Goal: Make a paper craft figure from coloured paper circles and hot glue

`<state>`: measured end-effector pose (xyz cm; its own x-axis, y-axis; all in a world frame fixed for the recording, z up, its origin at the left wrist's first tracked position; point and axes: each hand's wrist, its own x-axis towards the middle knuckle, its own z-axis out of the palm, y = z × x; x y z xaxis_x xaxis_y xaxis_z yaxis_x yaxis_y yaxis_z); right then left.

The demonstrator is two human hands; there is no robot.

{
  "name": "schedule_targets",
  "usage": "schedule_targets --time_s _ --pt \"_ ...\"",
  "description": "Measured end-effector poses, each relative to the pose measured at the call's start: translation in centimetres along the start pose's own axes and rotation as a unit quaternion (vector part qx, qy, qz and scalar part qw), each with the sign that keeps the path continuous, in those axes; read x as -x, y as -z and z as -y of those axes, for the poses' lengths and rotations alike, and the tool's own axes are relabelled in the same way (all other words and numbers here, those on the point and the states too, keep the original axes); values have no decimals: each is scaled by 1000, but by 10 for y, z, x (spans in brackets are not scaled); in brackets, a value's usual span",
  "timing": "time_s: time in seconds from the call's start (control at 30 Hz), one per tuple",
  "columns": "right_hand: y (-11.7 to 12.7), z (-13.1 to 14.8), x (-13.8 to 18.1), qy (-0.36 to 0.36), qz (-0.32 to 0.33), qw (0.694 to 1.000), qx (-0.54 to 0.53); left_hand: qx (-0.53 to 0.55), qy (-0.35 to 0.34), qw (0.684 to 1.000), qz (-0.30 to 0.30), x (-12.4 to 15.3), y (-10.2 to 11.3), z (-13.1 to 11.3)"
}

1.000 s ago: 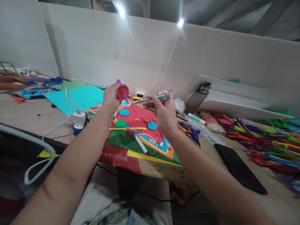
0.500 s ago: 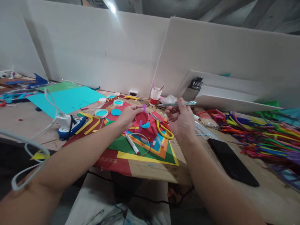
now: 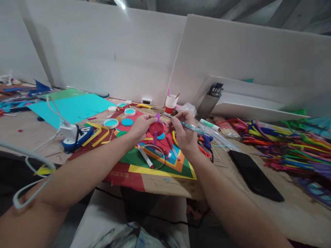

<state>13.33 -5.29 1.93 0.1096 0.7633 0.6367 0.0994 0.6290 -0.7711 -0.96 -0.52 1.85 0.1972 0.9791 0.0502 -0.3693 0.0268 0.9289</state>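
Observation:
Between its thumb and fingertips, my left hand (image 3: 139, 128) pinches a purple paper strip (image 3: 157, 117). Just below is a round red disc (image 3: 157, 129), with another purple piece (image 3: 155, 137) at its lower edge. My right hand (image 3: 186, 136) is closed on a slim pen-like tool (image 3: 193, 127) with a clear teal handle; its thin tip points left towards the red disc. I cannot make out the exact kind of tool. Yellow-handled scissors (image 3: 175, 139) lie partly hidden behind my right hand. A white marker with a red end (image 3: 146, 157) rests on coloured sheets below.
A paper cup (image 3: 171, 103) stands behind my hands. White round lids (image 3: 111, 123) lie left, near a blue power strip (image 3: 77, 139). To the right are a blue glue gun (image 3: 207, 140), a black phone (image 3: 254, 175) and many pipe cleaners (image 3: 292, 148).
My right hand has moved left and slightly down with the slim tool, bringing its tip closer to the red disc. My left hand has kept its pinch on the purple strip.

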Motion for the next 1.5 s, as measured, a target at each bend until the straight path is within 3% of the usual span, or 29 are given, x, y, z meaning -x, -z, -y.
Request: schedule_targets --time_s 0.27,0.57,1.5 --pt "-5 -12 3 50 35 987 151 -23 -34 999 23 -1 0 9" --pt "-6 -14 5 53 10 981 186 -46 -60 997 21 -3 3 15" --pt "-5 -15 6 50 18 975 218 -119 -71 990 28 -3 5 17"
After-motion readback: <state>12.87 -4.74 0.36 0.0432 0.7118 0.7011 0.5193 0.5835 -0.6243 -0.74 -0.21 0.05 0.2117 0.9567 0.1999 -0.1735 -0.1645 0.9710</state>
